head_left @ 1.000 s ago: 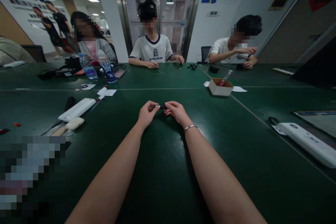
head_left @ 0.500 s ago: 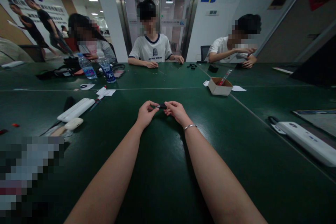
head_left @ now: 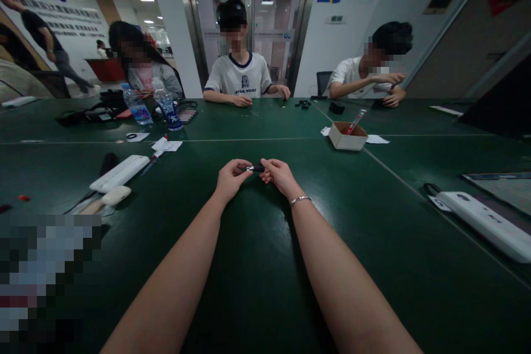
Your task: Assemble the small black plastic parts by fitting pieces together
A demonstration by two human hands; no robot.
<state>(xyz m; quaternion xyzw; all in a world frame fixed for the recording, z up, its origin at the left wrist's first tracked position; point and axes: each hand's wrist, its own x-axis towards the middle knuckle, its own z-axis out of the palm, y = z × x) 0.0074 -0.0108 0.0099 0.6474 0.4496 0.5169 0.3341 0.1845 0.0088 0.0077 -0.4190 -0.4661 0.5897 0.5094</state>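
Both my hands meet over the middle of the dark green table (head_left: pixel 257 265). My left hand (head_left: pixel 230 178) is closed in a pinch on the left end of a small black part with a silvery metal tip (head_left: pixel 254 167). Gripping the right end of the same part is my right hand (head_left: pixel 279 175), fingers curled, with a thin bracelet on its wrist. The part is held just above the table surface. What exactly the part is stays too small to make out.
A white power strip (head_left: pixel 119 173) and a pale oval object (head_left: pixel 116 195) lie at left. A small cardboard box (head_left: pixel 347 136) stands ahead right, another white power strip (head_left: pixel 483 222) at right. Two water bottles (head_left: pixel 167 110) stand far left. Three people sit across the table.
My hands have barely moved; the silvery tip between the fingers shows slightly more again. People in the background at far left have walked further left.
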